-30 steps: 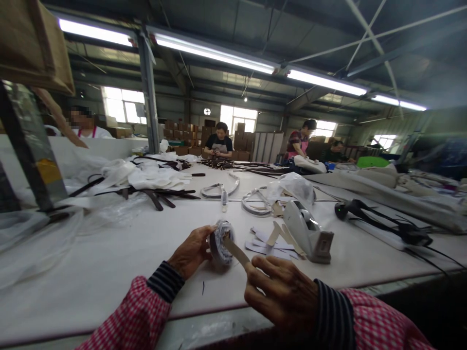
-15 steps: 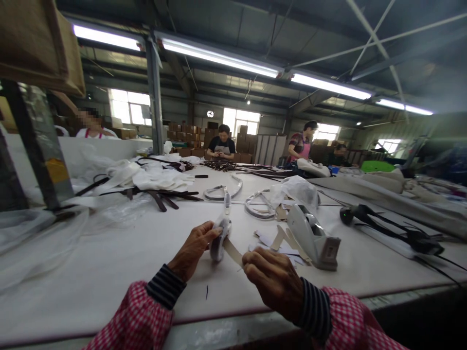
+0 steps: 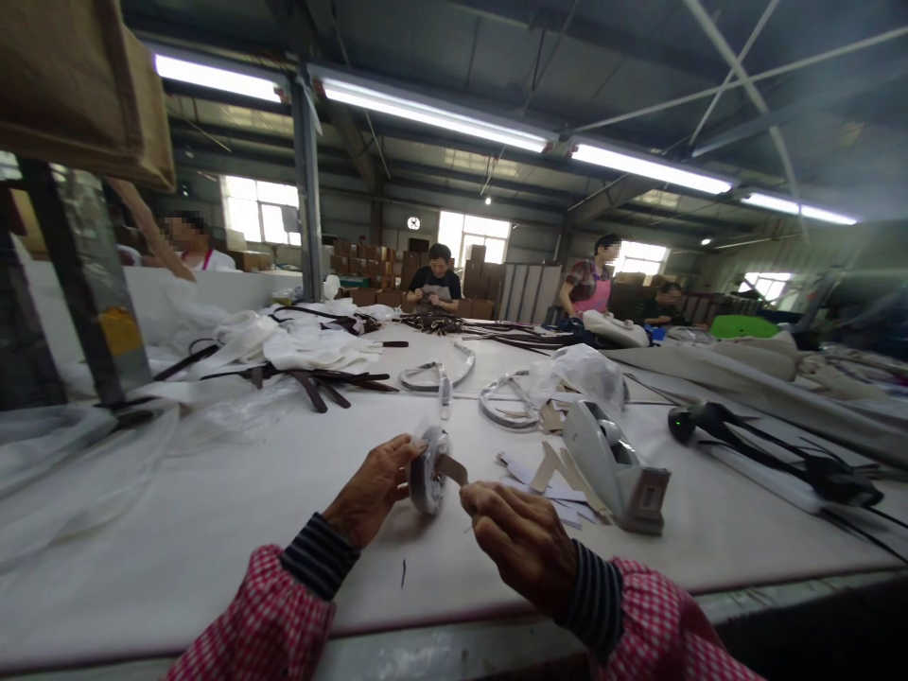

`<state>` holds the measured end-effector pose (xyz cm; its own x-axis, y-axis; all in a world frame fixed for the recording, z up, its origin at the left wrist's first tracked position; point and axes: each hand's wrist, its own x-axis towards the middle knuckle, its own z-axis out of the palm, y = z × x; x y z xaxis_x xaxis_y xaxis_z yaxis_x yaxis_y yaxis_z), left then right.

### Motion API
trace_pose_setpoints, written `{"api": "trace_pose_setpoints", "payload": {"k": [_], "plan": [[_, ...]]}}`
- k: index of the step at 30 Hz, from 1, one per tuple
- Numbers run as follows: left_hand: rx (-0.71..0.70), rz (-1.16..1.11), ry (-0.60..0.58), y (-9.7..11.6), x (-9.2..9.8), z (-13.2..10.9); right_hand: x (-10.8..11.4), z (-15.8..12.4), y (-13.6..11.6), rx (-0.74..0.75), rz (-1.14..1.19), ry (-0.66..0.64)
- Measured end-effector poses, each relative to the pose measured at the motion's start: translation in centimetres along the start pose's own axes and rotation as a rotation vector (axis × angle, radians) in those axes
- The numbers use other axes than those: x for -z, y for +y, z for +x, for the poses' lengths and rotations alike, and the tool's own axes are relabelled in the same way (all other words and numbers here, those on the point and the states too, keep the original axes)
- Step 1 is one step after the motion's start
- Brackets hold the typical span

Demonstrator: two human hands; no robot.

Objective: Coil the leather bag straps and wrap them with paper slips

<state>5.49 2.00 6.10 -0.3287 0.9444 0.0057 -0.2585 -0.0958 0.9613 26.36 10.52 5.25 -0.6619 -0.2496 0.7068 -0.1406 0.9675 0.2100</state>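
While the left hand (image 3: 375, 480)'s clamped on a round, plastic-wrapped grey coil (image 3: 424, 484), the right hand (image 3: 521, 537)'s got a flat beige strip (image 3: 454, 469) pinched at the coil's three o'clock.

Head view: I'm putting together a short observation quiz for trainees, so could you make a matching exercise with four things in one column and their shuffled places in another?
Things
1. Wrapped coil
2. Curved tan strip
3. Tape dispenser
4. Clock

Places
A. On the far wall
B. Held in the right hand
C. On the table, beside loose white slips
D. Held in the left hand

Right pairs: 1-D, 2-B, 3-C, 4-A
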Motion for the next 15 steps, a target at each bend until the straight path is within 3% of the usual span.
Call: {"api": "trace_pose_setpoints", "payload": {"k": [5,11,15], "plan": [[-0.026,0.036,0.051,0.0,0.1,0.2,0.2,-0.3,0.3,-0.093,0.148,0.058],[-0.059,0.033,0.021,0.0,-0.3,0.0,-0.3,-0.1,0.6,-0.354,0.245,0.09],[-0.072,0.052,-0.012,-0.2,-0.1,-0.1,-1.2,0.0,0.8,-0.329,0.205,-0.029]]}}
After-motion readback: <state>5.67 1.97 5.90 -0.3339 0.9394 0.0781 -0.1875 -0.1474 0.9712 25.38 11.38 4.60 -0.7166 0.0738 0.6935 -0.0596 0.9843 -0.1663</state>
